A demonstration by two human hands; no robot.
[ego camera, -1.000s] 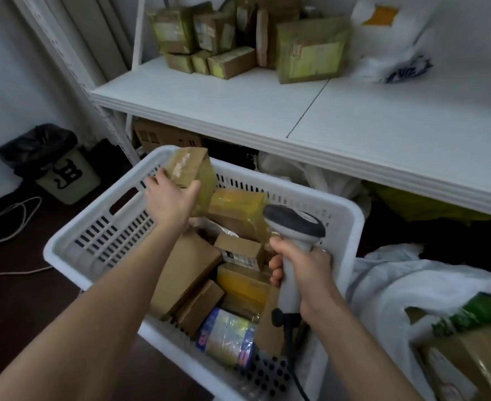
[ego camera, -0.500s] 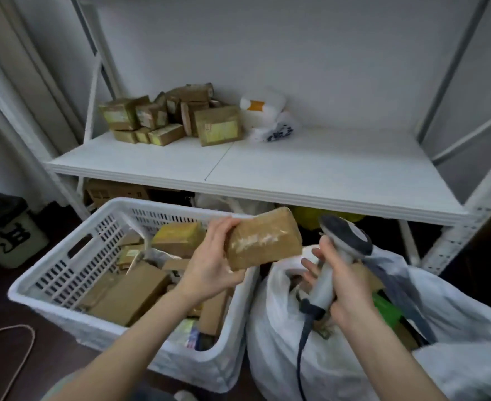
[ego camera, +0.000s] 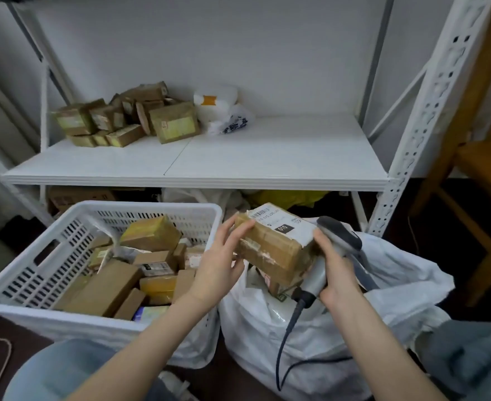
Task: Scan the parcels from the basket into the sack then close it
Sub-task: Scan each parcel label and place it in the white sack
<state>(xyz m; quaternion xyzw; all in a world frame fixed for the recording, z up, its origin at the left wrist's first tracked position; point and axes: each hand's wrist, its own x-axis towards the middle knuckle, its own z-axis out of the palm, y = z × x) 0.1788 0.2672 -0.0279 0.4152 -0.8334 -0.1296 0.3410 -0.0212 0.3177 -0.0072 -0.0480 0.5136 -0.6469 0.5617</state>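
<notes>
The left hand (ego camera: 218,264) holds a brown parcel (ego camera: 273,250) by its left end, label upward, above the open white sack (ego camera: 397,287). The right hand (ego camera: 338,276) grips the grey scanner (ego camera: 341,234) just beside the parcel's right end. The white basket (ego camera: 64,316) stands against the sack's left side.

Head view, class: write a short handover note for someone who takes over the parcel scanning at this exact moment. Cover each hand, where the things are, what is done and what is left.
Left hand holds the parcel by its left end, label up, above the open sack.
Right hand grips the scanner, fingertips against the parcel's right end.
The sack stands right of the basket; a box shows inside it.
Done: this parcel is out of the basket; whether it is scanned cannot be told.
Left: scan it, drop it in, work through the remaining parcels in the basket, close the sack.
</notes>
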